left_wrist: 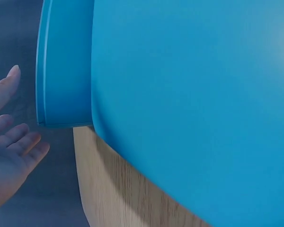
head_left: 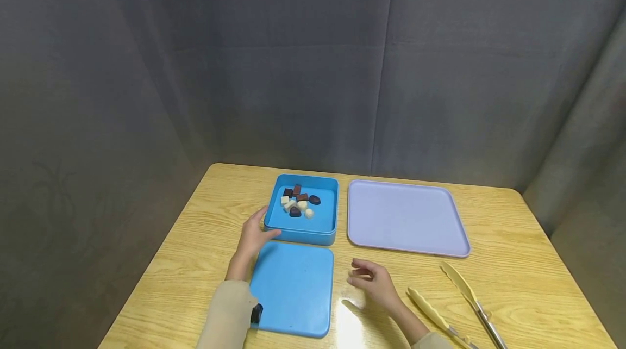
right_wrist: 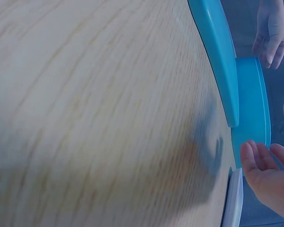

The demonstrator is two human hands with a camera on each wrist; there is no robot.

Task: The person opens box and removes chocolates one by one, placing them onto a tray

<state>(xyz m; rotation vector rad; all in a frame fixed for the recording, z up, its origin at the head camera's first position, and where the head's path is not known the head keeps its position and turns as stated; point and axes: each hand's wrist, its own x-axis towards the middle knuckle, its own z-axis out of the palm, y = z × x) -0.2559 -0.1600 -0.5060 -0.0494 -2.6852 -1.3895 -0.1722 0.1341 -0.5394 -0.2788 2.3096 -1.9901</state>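
Observation:
A blue square box point(head_left: 318, 237) holds several brown and white chocolates point(head_left: 296, 201), gathered toward its left and middle. At the box's front left corner is my left hand point(head_left: 254, 236), thumb and fingers spread apart. The left wrist view shows that hand point(left_wrist: 12, 146) with its palm toward the box wall point(left_wrist: 68, 71), holding nothing. Flat on the table in front of the box lies a blue lid point(head_left: 293, 289). My right hand point(head_left: 374, 282) hovers over the table right of the lid, its fingers loosely bent around nothing.
A lilac tray point(head_left: 406, 216) lies right of the box, with bare surface showing. Tongs with cream tips point(head_left: 459, 281) and metal handles rest spread at the front right, beside my right forearm. A dark grey curtain point(head_left: 293, 66) hangs behind the wooden table point(head_left: 518, 251).

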